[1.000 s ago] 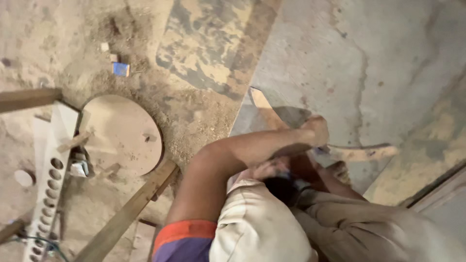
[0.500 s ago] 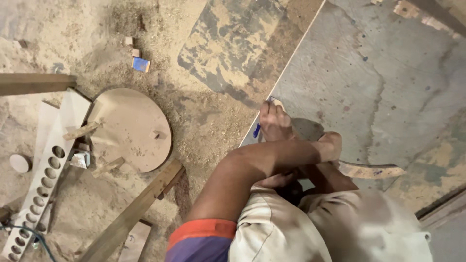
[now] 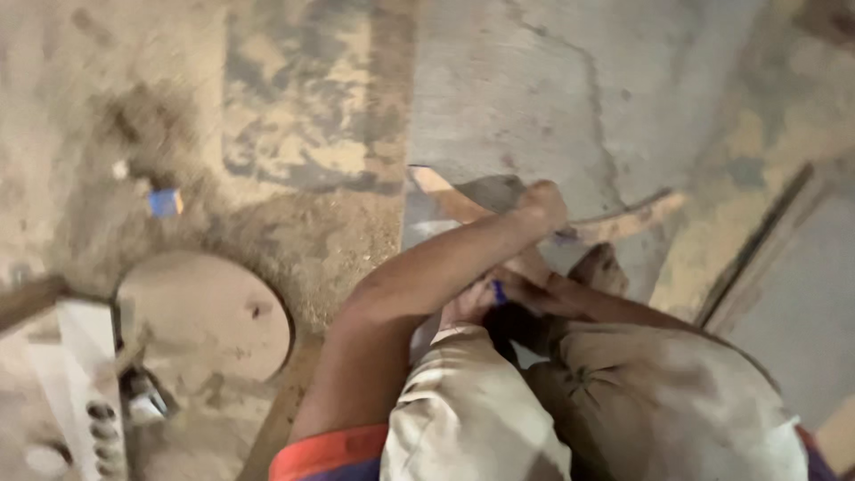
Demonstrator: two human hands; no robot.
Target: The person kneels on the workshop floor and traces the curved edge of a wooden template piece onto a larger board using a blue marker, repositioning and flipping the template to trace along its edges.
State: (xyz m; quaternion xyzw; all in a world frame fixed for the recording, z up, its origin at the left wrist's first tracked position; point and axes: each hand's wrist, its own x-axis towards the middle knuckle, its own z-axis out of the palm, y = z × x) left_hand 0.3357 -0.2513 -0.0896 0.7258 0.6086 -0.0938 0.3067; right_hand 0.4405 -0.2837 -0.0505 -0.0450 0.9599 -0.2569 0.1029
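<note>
The view is blurred. A curved wooden piece [image 3: 628, 223] lies on a grey board [image 3: 534, 89] on the floor. My left hand [image 3: 543, 200] reaches out from the lower left and presses down on the middle of this piece, fingers curled over it. My right hand [image 3: 476, 303] is lower, close to my knees, closed around a small blue pen [image 3: 497, 290]. My beige trousers hide part of the right hand and the near end of the board.
A round wooden disc [image 3: 205, 312] lies on the sawdust-covered floor at left. Beside it stand a white strip with holes [image 3: 98, 419] and a wooden batten [image 3: 27, 298]. A small blue object [image 3: 165, 203] lies farther back. A pale panel [image 3: 793, 303] is at right.
My right hand with the blue pen has drawn back from the curved piece toward my lap. My left hand stays on the piece. The view has shifted and blurred.
</note>
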